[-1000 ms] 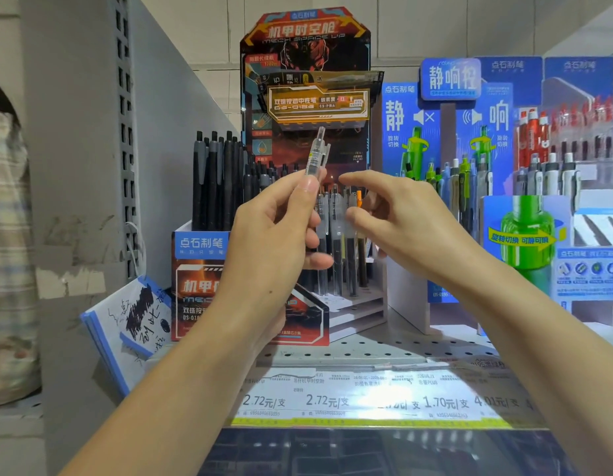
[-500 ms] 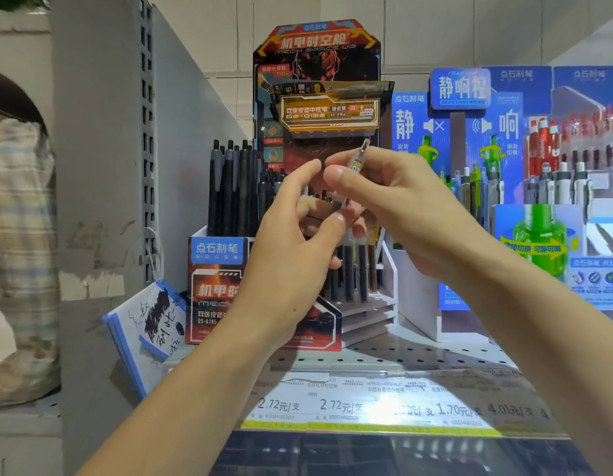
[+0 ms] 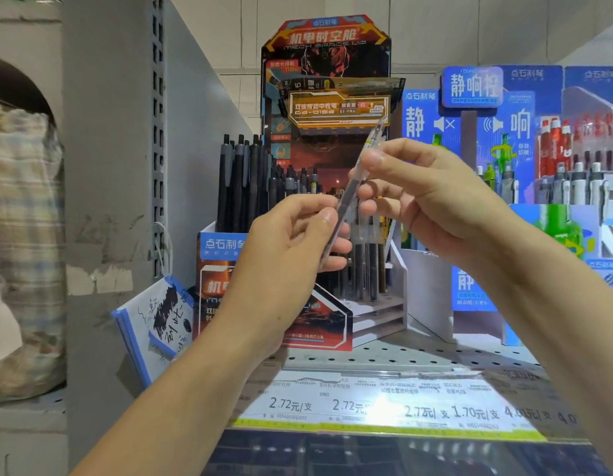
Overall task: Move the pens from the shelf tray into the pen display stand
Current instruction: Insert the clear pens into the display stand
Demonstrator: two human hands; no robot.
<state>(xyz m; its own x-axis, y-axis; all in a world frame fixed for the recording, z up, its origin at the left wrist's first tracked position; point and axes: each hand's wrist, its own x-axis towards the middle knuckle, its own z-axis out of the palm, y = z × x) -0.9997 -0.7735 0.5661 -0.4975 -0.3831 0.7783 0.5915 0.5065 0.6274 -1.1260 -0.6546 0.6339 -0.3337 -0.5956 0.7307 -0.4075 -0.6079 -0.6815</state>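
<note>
A clear pen (image 3: 350, 187) with a dark core slants up to the right in front of the red-and-black pen display stand (image 3: 327, 80). My right hand (image 3: 422, 197) pinches its upper part between thumb and forefinger. My left hand (image 3: 291, 242) pinches the lower end with thumb and fingers. The stand's stepped white rack (image 3: 377, 310) holds several upright pens behind my hands, and tall black pens (image 3: 243, 180) fill its left box. The shelf tray is not in sight.
A grey perforated shelf (image 3: 418, 352) carries the stand, with price labels (image 3: 384, 403) along its front edge. A blue display with green and white pens (image 3: 504, 159) stands to the right. A grey upright panel (image 3: 126, 166) and a scribbled notepad (image 3: 157, 321) are on the left.
The pen stood upright in my left hand alone; my right hand came in and took its upper part. It now slants between both hands, slightly lower and to the right.
</note>
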